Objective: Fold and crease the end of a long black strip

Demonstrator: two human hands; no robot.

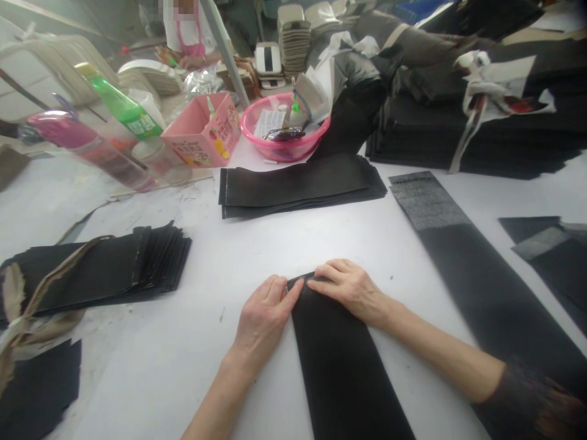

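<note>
A long black strip point(342, 366) of smooth, leather-like material lies on the white table in front of me and runs out of view at the bottom. My left hand point(268, 308) is closed on its far left corner, thumb on top and fingers curled at the edge. Close beside it, my right hand point(351, 287) pinches the same far edge, which looks folded over in a narrow band. The thumbs almost meet there. Beyond my hands lies a low stack of black strips point(298, 183). To the right stretches another black strip point(458, 269) with a greyish fabric-like end.
A tied bundle of black pieces point(92, 269) lies at left. Behind stand a pink box point(202, 131), a pink basin point(316, 137) with small items, and a green bottle point(121, 104). Large black stacks point(426, 137) fill the back right. Another person point(192, 36) is in the background.
</note>
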